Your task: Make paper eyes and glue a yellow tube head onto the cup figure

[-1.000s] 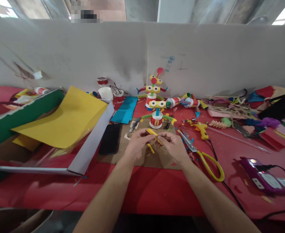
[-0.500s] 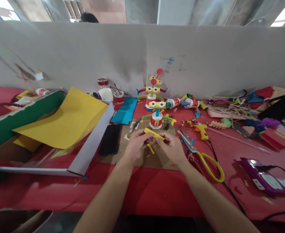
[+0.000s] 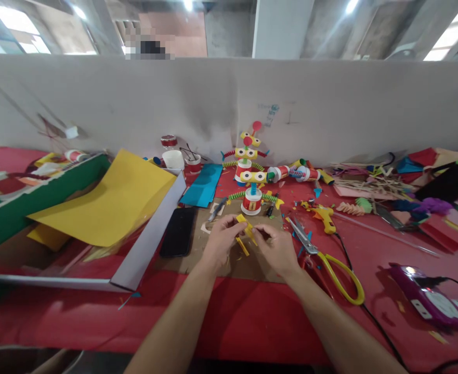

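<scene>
- Yellow paper strip (image 3: 247,228): between both hands' fingertips, above brown cardboard (image 3: 236,268) on the red worktop (image 3: 248,317).
- Left hand (image 3: 219,244): thumb and fingers pinched on the strip's far left part.
- Right hand (image 3: 278,251): fingers pinching its near right part.
- Compared with half a second ago, the strip slants more steeply.

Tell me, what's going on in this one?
A person holds a small yellow strip in the fingers of the left hand and right hand, above a piece of cardboard. A cup figure with paper eyes stands just beyond; scissors lie to the right, a phone to the left.
</scene>
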Tool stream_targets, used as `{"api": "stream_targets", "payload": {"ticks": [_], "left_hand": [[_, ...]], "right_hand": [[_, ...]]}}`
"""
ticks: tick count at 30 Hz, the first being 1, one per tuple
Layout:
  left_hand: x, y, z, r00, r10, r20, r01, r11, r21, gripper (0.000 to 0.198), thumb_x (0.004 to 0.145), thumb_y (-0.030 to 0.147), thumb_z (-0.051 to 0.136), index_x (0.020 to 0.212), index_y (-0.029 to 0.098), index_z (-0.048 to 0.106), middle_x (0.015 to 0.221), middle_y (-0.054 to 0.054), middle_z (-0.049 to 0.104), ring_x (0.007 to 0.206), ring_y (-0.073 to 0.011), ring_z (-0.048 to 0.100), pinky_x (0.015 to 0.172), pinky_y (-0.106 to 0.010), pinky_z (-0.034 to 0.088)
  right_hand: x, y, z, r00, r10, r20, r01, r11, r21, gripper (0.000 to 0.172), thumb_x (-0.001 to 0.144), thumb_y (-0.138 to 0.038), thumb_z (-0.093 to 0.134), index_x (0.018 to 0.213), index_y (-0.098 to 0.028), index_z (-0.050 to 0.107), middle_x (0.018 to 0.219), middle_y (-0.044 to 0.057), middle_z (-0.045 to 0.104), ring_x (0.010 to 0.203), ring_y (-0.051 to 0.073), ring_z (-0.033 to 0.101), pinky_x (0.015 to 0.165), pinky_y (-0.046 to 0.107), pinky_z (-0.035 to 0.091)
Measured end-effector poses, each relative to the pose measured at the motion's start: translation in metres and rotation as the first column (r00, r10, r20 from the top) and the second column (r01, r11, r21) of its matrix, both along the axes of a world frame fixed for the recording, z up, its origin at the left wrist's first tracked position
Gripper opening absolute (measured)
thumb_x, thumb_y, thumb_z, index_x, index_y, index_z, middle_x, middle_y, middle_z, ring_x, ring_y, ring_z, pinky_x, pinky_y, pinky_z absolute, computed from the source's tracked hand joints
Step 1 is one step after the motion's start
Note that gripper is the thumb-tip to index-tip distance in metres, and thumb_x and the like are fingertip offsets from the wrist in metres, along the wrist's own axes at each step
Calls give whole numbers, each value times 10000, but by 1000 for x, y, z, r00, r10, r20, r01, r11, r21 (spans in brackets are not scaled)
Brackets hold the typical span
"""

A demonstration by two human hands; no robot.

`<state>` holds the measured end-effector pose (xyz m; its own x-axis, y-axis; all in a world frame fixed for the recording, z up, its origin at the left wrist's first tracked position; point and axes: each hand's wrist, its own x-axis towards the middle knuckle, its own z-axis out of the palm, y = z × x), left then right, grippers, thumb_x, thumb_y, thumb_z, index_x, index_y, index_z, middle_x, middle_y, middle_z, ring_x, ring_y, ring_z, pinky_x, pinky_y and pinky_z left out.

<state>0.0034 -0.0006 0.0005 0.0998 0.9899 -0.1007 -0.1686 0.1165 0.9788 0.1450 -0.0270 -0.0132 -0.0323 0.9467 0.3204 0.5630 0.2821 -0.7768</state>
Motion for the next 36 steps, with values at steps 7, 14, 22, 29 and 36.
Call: {"api": "stream_targets", "payload": {"ticks": [7, 14, 22, 29, 36], "left_hand": [[-5, 2, 0, 991, 133, -2, -133, 989, 60, 221, 665, 338, 677, 582, 148, 598, 543, 25, 511, 535, -79, 443, 529, -209, 324], [-2, -2, 5, 996, 62, 71, -63, 998, 3, 195, 646, 328, 706, 703, 154, 642, 629, 13, 570, 586, -88, 501, 580, -207, 390], [1, -4, 1, 991, -117, -60, 108, 984, -143, 237, 584, 348, 743, 666, 133, 686, 591, -15, 606, 553, -95, 520, 532, -210, 375], [7, -8, 0, 972, -233, -26, 222, 951, -213, 199, 587, 290, 749, 670, 123, 681, 570, -31, 636, 477, -71, 532, 424, -169, 295], [3, -6, 6, 983, -144, 117, 173, 938, -301, 79, 673, 166, 694, 667, 136, 622, 572, -29, 636, 588, -118, 642, 426, -151, 365]], "right_hand": [[-2, 3, -6, 979, 118, -165, -135, 986, -96, 224, 878, -361, 472, 905, -194, 620, 844, 30, 688, 744, 159, 638, 635, 237, 464], [0, 3, -8, 991, 45, -127, -56, 995, -86, 265, 871, -409, 468, 838, -190, 614, 734, 23, 661, 664, 159, 611, 585, 239, 436], [4, -10, 2, 1000, -16, 25, 18, 996, -82, 279, 884, -406, 436, 789, -197, 595, 644, -2, 624, 566, 131, 552, 529, 219, 378], [25, -46, 3, 995, -93, 44, 98, 988, -121, 305, 883, -410, 420, 755, -191, 589, 655, 9, 630, 606, 150, 580, 558, 235, 415], [117, -85, -10, 791, -310, 527, 389, 920, -42, 272, 766, -349, 546, 972, -188, 622, 938, 101, 660, 872, 255, 623, 775, 376, 469]]}}
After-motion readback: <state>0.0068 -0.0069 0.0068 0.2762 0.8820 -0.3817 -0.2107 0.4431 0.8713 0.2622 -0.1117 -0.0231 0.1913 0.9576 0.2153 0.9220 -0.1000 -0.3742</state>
